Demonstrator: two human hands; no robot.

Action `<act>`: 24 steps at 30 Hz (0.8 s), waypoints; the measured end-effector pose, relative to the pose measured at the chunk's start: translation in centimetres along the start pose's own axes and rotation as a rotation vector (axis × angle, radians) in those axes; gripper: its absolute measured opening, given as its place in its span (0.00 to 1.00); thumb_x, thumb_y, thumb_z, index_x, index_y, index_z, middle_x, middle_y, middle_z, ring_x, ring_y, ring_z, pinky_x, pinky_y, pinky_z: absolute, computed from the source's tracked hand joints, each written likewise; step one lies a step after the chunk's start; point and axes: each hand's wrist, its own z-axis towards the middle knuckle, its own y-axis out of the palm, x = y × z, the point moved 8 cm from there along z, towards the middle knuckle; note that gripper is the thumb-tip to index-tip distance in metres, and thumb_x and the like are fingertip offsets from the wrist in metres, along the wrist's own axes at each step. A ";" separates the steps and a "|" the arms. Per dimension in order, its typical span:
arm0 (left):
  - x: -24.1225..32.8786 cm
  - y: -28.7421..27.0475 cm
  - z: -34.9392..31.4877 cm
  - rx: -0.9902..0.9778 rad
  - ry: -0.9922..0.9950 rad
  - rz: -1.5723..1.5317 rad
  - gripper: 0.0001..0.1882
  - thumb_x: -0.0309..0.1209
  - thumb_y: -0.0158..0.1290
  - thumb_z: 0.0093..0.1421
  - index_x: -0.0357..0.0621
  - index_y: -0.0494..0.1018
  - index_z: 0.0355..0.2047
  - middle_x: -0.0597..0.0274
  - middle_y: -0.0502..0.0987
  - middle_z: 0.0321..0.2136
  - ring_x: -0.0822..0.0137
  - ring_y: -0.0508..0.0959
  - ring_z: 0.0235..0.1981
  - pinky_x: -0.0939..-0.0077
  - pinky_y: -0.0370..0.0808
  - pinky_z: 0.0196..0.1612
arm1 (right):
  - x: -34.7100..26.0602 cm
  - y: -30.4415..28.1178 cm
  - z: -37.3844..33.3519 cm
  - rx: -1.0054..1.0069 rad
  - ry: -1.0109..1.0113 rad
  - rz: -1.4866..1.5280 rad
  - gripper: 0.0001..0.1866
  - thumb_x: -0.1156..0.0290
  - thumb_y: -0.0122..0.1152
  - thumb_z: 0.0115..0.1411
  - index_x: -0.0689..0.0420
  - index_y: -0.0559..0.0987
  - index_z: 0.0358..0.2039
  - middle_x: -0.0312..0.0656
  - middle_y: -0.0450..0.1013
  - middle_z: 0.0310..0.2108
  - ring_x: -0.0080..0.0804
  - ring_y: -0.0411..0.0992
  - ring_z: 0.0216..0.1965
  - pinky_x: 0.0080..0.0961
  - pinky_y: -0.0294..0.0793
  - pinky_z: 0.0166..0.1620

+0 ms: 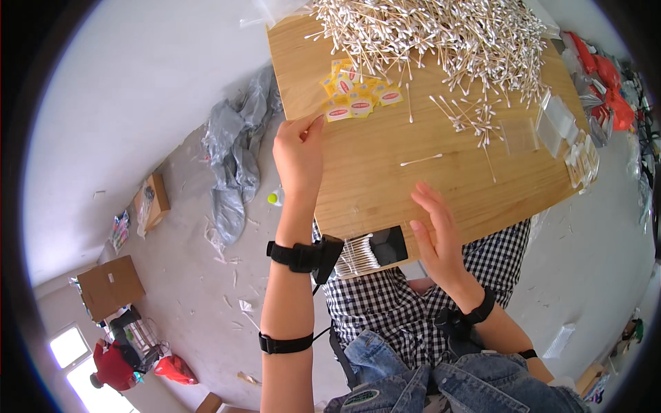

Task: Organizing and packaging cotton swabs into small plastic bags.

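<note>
My left hand (301,151) is closed at the table's left edge, thumb and forefinger pinched beside a small pile of yellow labels (360,107). What the fingertips hold, if anything, is hidden. My right hand (442,241) is open, its fingers apart over the table's near edge, holding nothing. Between my arms, at that edge, lies a small box of cotton swabs (358,256) in a row, with a black piece (391,244) at its right end. One loose cotton swab (421,160) lies mid-table, ahead of my right hand.
A large heap of cotton swabs (447,41) covers the far side of the wooden table (365,179). Clear plastic cases (556,120) sit at the right edge. Grey plastic sheeting (234,151) and cardboard boxes (110,288) are on the left floor; a person in red (113,366) is beyond.
</note>
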 end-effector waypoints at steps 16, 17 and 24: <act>0.6 -2.4 -21.3 -0.395 -0.547 -0.822 0.10 0.22 0.62 0.59 0.38 0.77 0.40 0.68 0.77 0.34 0.78 0.74 0.36 0.81 0.71 0.41 | -1.4 4.5 -3.7 -0.226 0.564 0.984 0.05 0.73 0.59 0.67 0.60 0.74 0.38 0.34 0.75 0.34 0.16 0.72 0.35 0.14 0.71 0.39; 0.4 -2.1 -21.8 -0.439 -0.561 -0.776 0.12 0.23 0.63 0.58 0.38 0.76 0.42 0.65 0.77 0.36 0.75 0.75 0.38 0.79 0.71 0.43 | -1.0 4.3 -3.9 -0.234 0.575 0.944 0.05 0.72 0.59 0.68 0.60 0.74 0.39 0.34 0.75 0.34 0.16 0.72 0.34 0.14 0.71 0.37; -1.5 -7.5 -18.7 0.017 -0.105 0.068 0.24 0.27 0.65 0.55 0.37 0.72 0.51 0.52 0.73 0.49 0.56 0.71 0.51 0.62 0.67 0.55 | 0.1 3.1 -1.7 -0.330 0.507 0.529 0.06 0.75 0.60 0.66 0.62 0.72 0.38 0.37 0.76 0.29 0.17 0.73 0.29 0.16 0.72 0.32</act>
